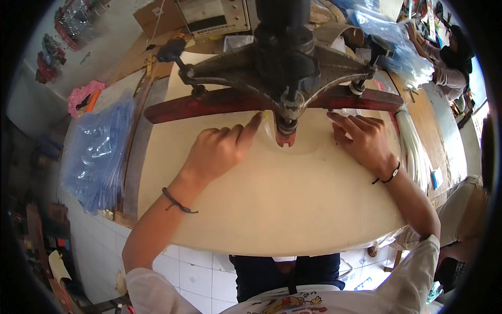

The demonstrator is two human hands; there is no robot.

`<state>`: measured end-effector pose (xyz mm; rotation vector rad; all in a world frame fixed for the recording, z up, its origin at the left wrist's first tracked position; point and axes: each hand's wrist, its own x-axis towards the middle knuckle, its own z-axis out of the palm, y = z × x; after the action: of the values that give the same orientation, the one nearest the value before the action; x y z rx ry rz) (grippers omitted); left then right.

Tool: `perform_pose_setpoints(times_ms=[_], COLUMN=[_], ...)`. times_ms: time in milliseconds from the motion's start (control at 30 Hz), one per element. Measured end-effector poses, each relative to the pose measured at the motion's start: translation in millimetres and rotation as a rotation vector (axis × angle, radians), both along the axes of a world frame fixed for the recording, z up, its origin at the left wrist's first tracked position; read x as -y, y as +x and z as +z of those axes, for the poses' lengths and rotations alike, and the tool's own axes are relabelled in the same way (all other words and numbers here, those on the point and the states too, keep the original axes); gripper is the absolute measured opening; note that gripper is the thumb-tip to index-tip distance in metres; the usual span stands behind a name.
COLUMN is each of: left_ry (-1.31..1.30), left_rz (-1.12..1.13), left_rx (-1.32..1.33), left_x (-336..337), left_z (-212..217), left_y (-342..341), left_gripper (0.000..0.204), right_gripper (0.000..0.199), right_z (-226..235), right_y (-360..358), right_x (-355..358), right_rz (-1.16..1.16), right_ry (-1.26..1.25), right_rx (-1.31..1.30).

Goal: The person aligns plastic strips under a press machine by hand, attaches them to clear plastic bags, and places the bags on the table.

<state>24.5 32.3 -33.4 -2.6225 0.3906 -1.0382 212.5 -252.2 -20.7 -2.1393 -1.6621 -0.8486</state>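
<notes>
My left hand (219,150) rests on the pale tan board (272,209), its index finger stretched toward the red sealing bar (209,104) and the other fingers curled. The fingertip touches the edge of what looks like clear plastic film (270,128), by a small yellow mark; its thumb is hidden. Over the same board, my right hand (364,137) has its index finger extended to the bar's right half and its thumb apart, with nothing visible between them. Between my hands hangs the black press head (287,73), its arms carrying the red bar. The film's outline is hard to make out.
Blue-tinted plastic bags (99,152) lie stacked at the left beside a pink bundle (86,97). To the right are a bundle of whitish strips (411,141) and more clear bags (392,42). A control box (214,18) stands behind. Other people sit at the right.
</notes>
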Motion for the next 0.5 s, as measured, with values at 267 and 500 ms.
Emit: perform_pose_setpoints(times_ms=[267, 500], left_ry=[-0.018, -0.025], left_rz=[0.043, 0.015], left_rx=[-0.035, 0.001], left_x=[-3.6, -3.9], left_z=[-3.0, -1.5], left_y=[18.4, 18.8], left_gripper=[0.046, 0.037], right_gripper=[0.026, 0.021], right_z=[-0.9, -1.6], right_y=[3.7, 5.0], right_x=[-5.0, -4.3], right_rz=[-0.047, -0.039], right_ry=[0.050, -0.009], right_rx=[0.026, 0.022])
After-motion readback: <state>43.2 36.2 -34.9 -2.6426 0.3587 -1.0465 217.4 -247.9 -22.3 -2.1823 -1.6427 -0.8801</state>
